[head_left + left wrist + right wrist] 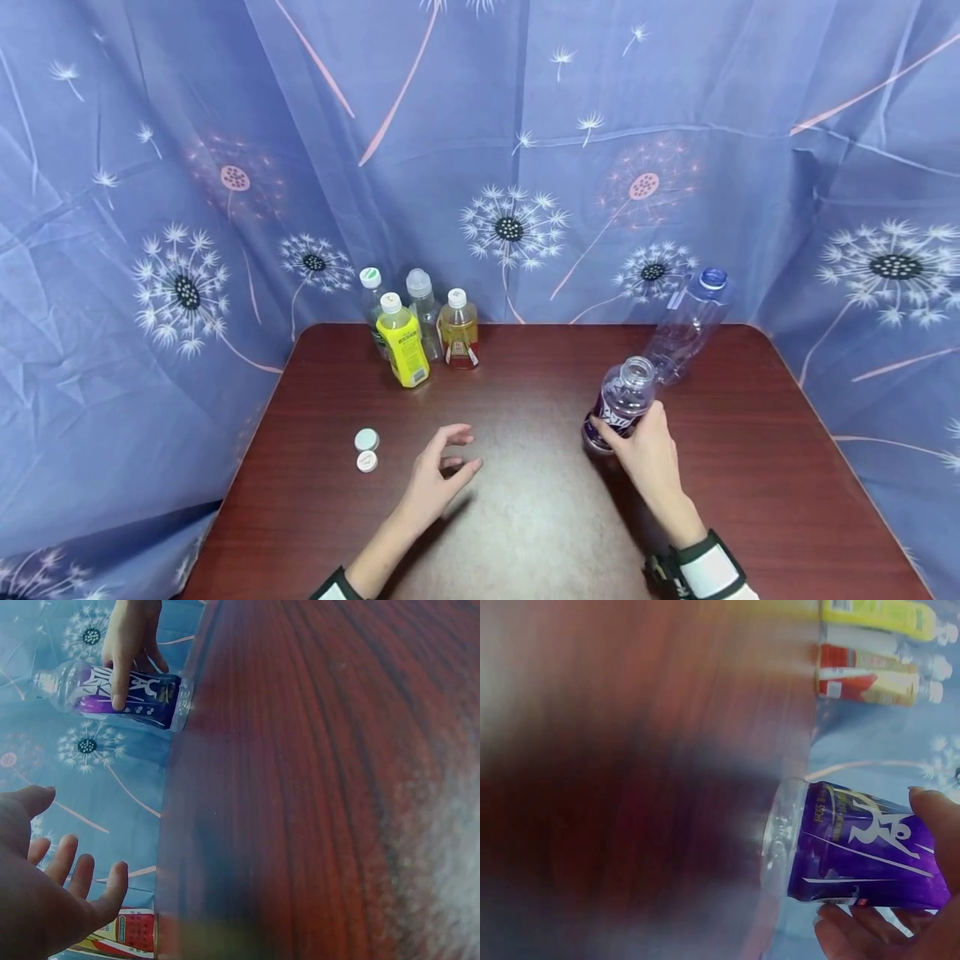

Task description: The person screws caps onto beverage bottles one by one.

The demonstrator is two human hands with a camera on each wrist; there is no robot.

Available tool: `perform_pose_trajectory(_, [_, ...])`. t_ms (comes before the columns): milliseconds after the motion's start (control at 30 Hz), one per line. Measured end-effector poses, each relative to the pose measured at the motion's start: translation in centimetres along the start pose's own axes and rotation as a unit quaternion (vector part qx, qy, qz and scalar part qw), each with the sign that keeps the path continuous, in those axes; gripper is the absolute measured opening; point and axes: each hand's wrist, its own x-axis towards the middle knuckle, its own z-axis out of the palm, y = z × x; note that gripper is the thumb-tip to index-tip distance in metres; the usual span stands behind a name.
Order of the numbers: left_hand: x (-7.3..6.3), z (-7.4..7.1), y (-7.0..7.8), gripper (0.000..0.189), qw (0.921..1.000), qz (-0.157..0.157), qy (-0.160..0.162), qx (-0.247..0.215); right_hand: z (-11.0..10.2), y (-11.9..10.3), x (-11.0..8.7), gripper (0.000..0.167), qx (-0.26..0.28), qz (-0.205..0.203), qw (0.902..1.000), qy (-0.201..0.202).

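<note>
My right hand [651, 450] grips a clear plastic bottle with a purple label [619, 407], thumb on one side and fingers round the other. The bottle has no cap, and its mouth points up. Its label [870, 847] shows a white figure in the right wrist view. Whether its base touches the table cannot be told. My left hand [437, 475] hovers over the table with fingers apart and slightly bent, holding nothing. Two white caps, one [367, 440] behind the other [367, 462], lie left of it.
A tall uncapped clear bottle [686, 325] stands behind the purple-labelled one. At the back left several capped bottles are grouped, including a yellow bottle [407, 348] and an amber one [458, 329]. A blue dandelion-print curtain [420, 192] surrounds the brown table [525, 525].
</note>
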Motion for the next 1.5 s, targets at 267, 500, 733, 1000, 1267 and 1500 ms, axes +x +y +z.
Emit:
perform_pose_trajectory(267, [-0.2,0.0,-0.1,0.046,1.0,-0.002,-0.001,-0.005,0.1,-1.3,-2.3,0.072,0.008,-0.01,0.9995,-0.028])
perform_pose_trajectory(500, [-0.1,-0.2,0.0,0.046,1.0,-0.007,-0.006,0.0,0.4,-2.0,-3.0,0.073,0.008,-0.02,0.9991,-0.038])
perform_pose_trajectory(733, [-0.3,-0.2,-0.1,0.043,1.0,0.0,-0.004,0.001,1.5,-3.3,-3.9,0.079,0.018,-0.036,0.9966,-0.072])
perform_pose_trajectory(1000, [-0.3,-0.1,0.1,0.036,0.9995,0.031,-0.004,0.005,3.6,-5.8,-4.2,0.079,0.033,-0.055,0.9941,-0.088])
perform_pose_trajectory(1267, [-0.3,-0.1,0.0,0.036,0.9997,0.024,0.001,-0.003,5.4,-7.8,-4.5,0.075,0.029,-0.066,0.9934,-0.089])
perform_pose_trajectory(1500, [-0.3,0.0,-0.3,0.026,0.9996,0.026,-0.001,0.005,6.2,-8.5,-4.7,0.081,0.052,-0.049,0.9922,-0.102])
